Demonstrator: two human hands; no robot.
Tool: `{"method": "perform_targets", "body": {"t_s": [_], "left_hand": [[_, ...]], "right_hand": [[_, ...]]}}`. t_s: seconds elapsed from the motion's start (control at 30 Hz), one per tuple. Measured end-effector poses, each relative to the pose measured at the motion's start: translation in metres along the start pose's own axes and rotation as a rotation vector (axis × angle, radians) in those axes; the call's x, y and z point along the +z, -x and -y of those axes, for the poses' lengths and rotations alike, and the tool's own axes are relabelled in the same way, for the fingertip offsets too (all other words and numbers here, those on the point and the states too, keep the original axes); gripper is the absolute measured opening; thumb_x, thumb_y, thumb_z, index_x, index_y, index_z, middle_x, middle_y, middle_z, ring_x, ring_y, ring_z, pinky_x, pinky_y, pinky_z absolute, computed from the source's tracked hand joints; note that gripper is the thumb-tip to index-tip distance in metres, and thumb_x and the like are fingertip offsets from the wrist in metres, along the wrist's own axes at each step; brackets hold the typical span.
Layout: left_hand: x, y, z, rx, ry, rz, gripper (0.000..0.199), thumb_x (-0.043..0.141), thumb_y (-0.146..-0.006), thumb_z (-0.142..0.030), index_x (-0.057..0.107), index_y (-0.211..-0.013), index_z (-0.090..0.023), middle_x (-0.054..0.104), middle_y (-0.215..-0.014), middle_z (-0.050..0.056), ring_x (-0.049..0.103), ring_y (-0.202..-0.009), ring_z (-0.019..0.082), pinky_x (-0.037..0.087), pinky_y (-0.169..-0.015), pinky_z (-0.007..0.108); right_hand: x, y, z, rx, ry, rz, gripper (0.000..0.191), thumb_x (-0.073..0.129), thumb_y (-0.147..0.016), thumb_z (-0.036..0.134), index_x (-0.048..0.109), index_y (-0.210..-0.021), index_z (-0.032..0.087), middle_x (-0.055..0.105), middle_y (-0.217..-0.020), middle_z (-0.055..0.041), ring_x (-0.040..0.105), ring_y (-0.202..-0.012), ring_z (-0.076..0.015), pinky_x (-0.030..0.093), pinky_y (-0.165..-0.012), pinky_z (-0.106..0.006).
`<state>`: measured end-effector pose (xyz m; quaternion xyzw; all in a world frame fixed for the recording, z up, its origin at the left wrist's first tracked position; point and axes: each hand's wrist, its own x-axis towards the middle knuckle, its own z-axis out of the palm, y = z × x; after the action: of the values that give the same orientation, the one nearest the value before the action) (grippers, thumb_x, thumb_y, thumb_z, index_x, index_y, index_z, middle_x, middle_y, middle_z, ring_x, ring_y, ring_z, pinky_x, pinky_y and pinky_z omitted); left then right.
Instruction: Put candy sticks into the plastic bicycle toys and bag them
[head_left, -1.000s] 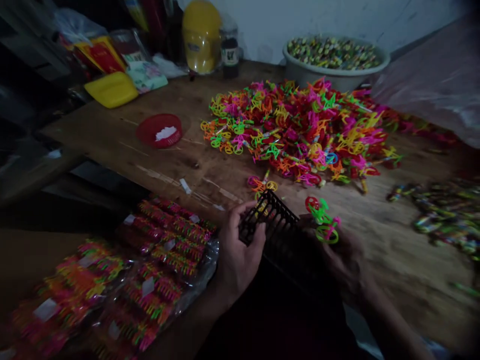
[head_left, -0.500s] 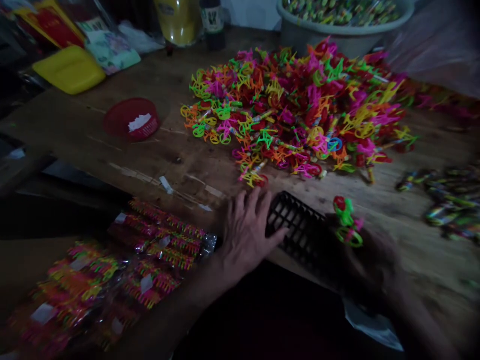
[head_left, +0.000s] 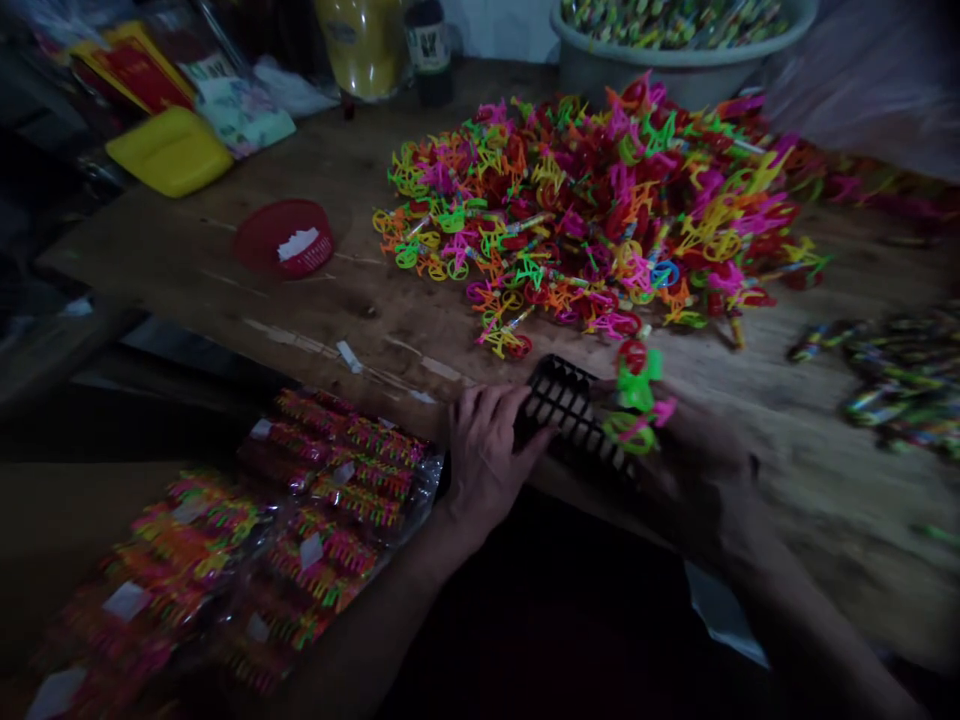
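Note:
My left hand grips the left end of a black slotted plastic rack, its thumb along the near side. My right hand, smeared by motion, holds a small plastic toy bicycle with green, red and pink parts just above the rack. The right part of the rack is hidden behind that hand and in shadow. Beyond the rack lies a large heap of similar bright toys, in pink, yellow, orange, green and red.
Clear packets of toys lie at lower left. A red basket with white paper slips sits on the wooden table. Behind the heap stands a grey tub of small pieces. More dark, shiny pieces lie at right.
My right hand has moved left along the rack with the toy bicycle. My left hand has drawn its fingers in at the rack's end. The view has shifted slightly.

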<state>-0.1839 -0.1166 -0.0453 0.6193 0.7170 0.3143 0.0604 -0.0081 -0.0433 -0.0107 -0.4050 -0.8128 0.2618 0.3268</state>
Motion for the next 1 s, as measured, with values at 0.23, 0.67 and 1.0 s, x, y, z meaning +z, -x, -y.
{"method": "perform_targets", "body": {"t_s": [0.23, 0.67, 1.0], "left_hand": [[-0.007, 0.002, 0.006, 0.053, 0.015, 0.034, 0.032, 0.060, -0.085, -0.036, 0.060, -0.111, -0.018, 0.061, -0.113, 0.006, 0.048, -0.107, 0.024, 0.039, -0.097, 0.041], [-0.005, 0.000, 0.013, 0.003, 0.097, -0.025, 0.023, 0.063, -0.083, -0.040, 0.065, -0.092, -0.019, 0.062, -0.101, 0.004, 0.048, -0.101, 0.021, 0.041, -0.093, 0.038], [-0.014, -0.001, 0.021, 0.058, 0.150, 0.081, 0.018, 0.060, -0.085, -0.024, 0.062, -0.102, -0.019, 0.061, -0.107, 0.004, 0.047, -0.105, 0.021, 0.039, -0.097, 0.038]], "right_hand": [[0.034, 0.001, 0.007, -0.092, 0.094, -0.072, 0.013, 0.059, -0.086, 0.028, 0.064, -0.096, 0.021, 0.069, -0.091, -0.0044, 0.065, -0.084, -0.0185, 0.052, -0.075, -0.030], [0.022, 0.010, 0.015, -0.064, 0.373, -0.133, 0.008, 0.058, -0.085, 0.028, 0.058, -0.086, 0.020, 0.062, -0.074, -0.0023, 0.058, -0.064, -0.0148, 0.042, -0.058, -0.025], [0.028, 0.009, 0.027, 0.004, 0.173, -0.037, 0.010, 0.053, -0.083, 0.024, 0.061, -0.088, 0.020, 0.065, -0.077, -0.0028, 0.060, -0.065, -0.0159, 0.045, -0.060, -0.025]]}}
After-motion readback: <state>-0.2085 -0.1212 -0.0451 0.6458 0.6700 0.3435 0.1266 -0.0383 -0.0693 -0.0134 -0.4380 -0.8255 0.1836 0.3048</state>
